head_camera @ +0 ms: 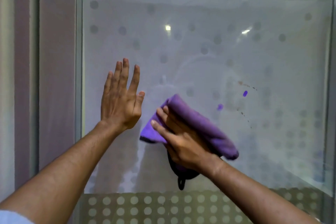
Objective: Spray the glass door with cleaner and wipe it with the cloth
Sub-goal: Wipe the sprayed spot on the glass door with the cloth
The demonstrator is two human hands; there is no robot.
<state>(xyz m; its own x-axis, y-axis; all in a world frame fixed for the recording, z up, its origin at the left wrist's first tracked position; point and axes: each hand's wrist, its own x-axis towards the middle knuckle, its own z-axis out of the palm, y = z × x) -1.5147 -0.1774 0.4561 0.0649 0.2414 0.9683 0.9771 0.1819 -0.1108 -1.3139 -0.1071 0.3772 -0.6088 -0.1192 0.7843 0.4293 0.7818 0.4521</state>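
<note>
Dotted glass door (200, 51): flat right hand (183, 140) presses purple cloth (200, 123); left hand (121, 100) open, fingers spread.

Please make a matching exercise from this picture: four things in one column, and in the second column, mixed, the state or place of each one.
Things:
1. left hand
2. right hand
3. cloth
4. brown specks

States or places:
A. purple, folded, pressed to the glass
B. on the glass, to the right of the cloth
C. fingers straight and spread, holds nothing
D. flat on the cloth, presses it

Pairs: 1-C, 2-D, 3-A, 4-B
</note>
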